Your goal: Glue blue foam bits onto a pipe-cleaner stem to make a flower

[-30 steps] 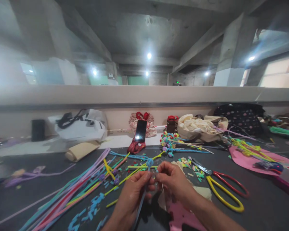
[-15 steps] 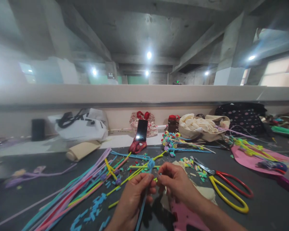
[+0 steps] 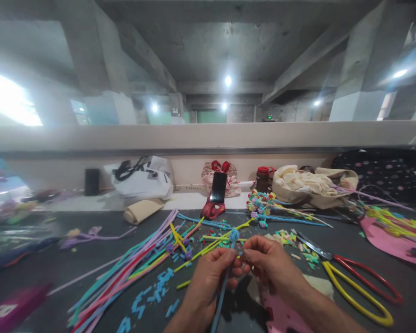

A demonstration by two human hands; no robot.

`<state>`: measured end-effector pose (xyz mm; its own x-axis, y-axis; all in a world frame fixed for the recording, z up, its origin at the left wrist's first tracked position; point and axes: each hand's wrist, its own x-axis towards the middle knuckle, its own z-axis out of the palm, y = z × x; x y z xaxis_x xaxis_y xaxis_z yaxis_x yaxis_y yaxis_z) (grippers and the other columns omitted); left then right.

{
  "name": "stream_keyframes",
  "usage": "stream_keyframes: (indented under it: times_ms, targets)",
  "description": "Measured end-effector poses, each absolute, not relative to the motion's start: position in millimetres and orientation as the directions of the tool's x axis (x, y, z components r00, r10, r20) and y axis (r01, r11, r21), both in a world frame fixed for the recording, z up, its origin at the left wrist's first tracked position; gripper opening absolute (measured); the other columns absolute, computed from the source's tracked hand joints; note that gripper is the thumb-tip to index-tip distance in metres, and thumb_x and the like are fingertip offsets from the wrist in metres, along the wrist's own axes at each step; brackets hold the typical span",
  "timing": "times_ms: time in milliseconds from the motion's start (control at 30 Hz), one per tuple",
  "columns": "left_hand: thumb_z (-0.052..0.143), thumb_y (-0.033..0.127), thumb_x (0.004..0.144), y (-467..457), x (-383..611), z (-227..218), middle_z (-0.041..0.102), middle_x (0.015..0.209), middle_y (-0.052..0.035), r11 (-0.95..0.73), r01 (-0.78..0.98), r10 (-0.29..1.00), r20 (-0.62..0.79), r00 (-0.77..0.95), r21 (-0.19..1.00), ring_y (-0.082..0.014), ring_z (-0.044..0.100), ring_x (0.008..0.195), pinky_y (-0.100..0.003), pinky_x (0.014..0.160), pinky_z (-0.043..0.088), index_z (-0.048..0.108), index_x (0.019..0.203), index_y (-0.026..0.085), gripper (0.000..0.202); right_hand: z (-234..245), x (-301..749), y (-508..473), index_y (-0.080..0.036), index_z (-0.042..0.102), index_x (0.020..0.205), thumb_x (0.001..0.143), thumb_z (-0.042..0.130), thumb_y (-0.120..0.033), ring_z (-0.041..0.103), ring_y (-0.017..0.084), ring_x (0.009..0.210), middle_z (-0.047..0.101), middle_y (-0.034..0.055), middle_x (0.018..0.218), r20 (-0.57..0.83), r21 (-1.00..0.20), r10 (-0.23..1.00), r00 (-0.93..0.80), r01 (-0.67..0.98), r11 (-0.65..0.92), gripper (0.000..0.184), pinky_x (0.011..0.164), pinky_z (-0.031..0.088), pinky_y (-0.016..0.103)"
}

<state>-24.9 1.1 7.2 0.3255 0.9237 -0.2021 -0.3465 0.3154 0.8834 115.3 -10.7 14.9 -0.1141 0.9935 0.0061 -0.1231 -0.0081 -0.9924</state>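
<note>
Blue knotted stem (image 3: 234, 235): held left of the scissors (image 3: 327, 256), pinched by the left hand (image 3: 211, 274), long axis pointing away from the wearer. Right hand (image 3: 276, 262): placed on the stem's scissors side, fingertips drawn together; any pinched piece cannot be made out.

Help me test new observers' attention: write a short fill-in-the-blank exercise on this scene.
1. The left hand holds a strand whose knotted top is coloured ____.
2. The scissors lie on the person's ____ side.
3. One handle of the scissors is yellow and the other is ____.

Missing words: blue; right; red.
</note>
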Motion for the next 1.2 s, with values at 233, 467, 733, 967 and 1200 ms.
stream_keyframes:
  times_ms: [233, 467, 733, 967, 1200]
  targets:
    - [0.067, 0.032, 0.06, -1, -24, 6, 0.057, 0.058, -0.0008, 0.298, -0.288, 0.93, -0.209, 0.302, 0.91, -0.0066, 0.051, 0.047, -0.015, 0.04, 0.037, 0.059, 0.068, 0.01, 0.024, 8, 114, -7, -0.013, 0.053, 0.065, 0.062, 0.065, -0.038, 0.038, 0.003, 0.031, 0.049, -0.0065, 0.045, -0.003, -0.992, 0.995, -0.098, -0.127, -0.015, 0.027, 0.031, 0.025, 0.014]
    - [0.066, 0.035, 0.059, 2, -22, 2, 0.056, 0.053, 0.0008, 0.243, -0.221, 0.944, -0.178, 0.276, 0.945, -0.0063, 0.048, 0.043, -0.016, 0.041, 0.037, 0.056, 0.064, 0.012, 0.026, 3, 111, -5, -0.013, 0.051, 0.063, 0.063, 0.064, -0.034, 0.046, 0.006, 0.04, 0.051, -0.0041, 0.048, 0.0, -0.985, 0.99, -0.14, -0.17, -0.024, 0.025, 0.033, 0.027, 0.014]
    - [0.064, 0.032, 0.06, 3, -27, 4, 0.053, 0.05, 0.0016, 0.23, -0.278, 0.961, -0.172, 0.217, 0.933, -0.0046, 0.044, 0.039, -0.016, 0.039, 0.035, 0.052, 0.058, 0.012, 0.023, 10, 121, -6, -0.017, 0.049, 0.069, 0.076, 0.048, -0.044, 0.033, 0.003, 0.025, 0.051, -0.0057, 0.046, -0.05, -0.999, 0.995, -0.083, -0.018, -0.051, 0.028, 0.025, 0.02, 0.013]
    - [0.064, 0.034, 0.06, 0, -27, 5, 0.055, 0.052, 0.0006, 0.208, -0.221, 0.964, -0.161, 0.212, 0.953, -0.0061, 0.046, 0.041, -0.017, 0.039, 0.036, 0.053, 0.06, 0.012, 0.024, 16, 118, -11, -0.017, 0.054, 0.081, 0.069, 0.058, -0.037, 0.037, 0.003, 0.026, 0.054, -0.0065, 0.05, -0.049, -0.995, 0.993, -0.112, 0.087, -0.039, 0.024, 0.026, 0.023, 0.013]
    - [0.065, 0.033, 0.06, -11, -24, 15, 0.053, 0.051, 0.0023, 0.153, -0.196, 0.967, -0.106, 0.231, 0.969, -0.0061, 0.046, 0.042, -0.017, 0.041, 0.036, 0.053, 0.059, 0.013, 0.023, 17, 119, -13, -0.015, 0.054, 0.068, 0.067, 0.06, -0.037, 0.037, 0.002, 0.027, 0.05, -0.0077, 0.045, -0.058, -0.998, 0.977, -0.207, 0.006, -0.058, 0.022, 0.027, 0.023, 0.012]
